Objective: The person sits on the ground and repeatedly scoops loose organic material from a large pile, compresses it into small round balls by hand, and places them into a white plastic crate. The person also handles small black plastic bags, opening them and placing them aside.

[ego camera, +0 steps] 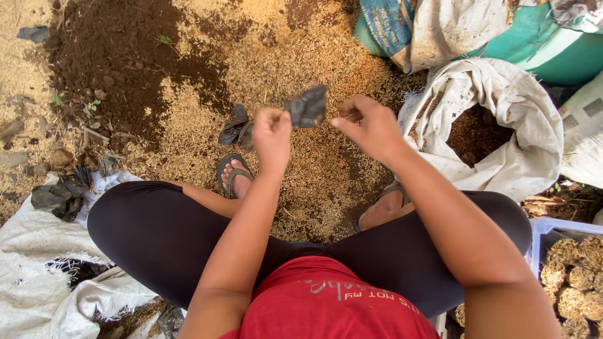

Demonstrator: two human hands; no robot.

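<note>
Black plastic bag (307, 107), small and crumpled, sits in the head view between our two hands, raised above the husk-strewn ground (276, 56). Left hand (272, 133) is closed, pinching the bag's lower left edge. Right hand (366, 123) is curled just beside the bag's right edge; whether it touches, we cannot tell. We judge that opening goes best with both edges pinched and eased apart. White sack (502, 125) of dark mix stands open to the right.
</note>
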